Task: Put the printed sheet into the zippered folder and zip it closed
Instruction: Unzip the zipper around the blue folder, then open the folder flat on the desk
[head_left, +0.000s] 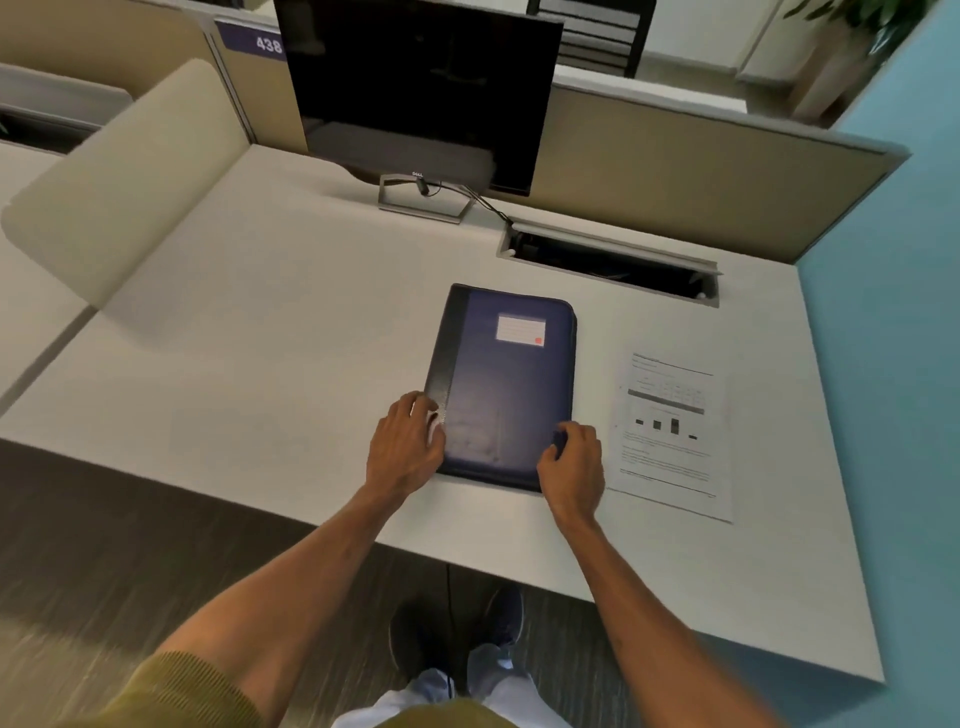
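A dark blue zippered folder (506, 384) lies flat and closed on the white desk (270, 332), near the front edge. It has a black strip along its left side and a white label (520, 329) with a small red mark on the cover; the lines on the label are too small to read.

The left hand (404, 447) rests at the lower left edge of the folder, fingers bent and touching the black strip where a light zipper line is seen. I cannot tell if the fingers pinch the zipper pull or only press on the edge. The right hand (571, 460) holds the lower right corner of the folder, fingers curled over the top surface and pressed against it.

The printed sheet (670, 431) lies flat on the desk just beside the folder, on its right, not touched by any hand. It shows text lines, a grey table band and a small bar chart; the words are not readable.

Behind the folder stands a black monitor (421, 93), turned off, with the brand "DELL" on its lower bezel. A cable goes from it to an open cable slot (613, 265) in the desk. On the partition at the upper left, a purple sign (254, 42) reads "438".
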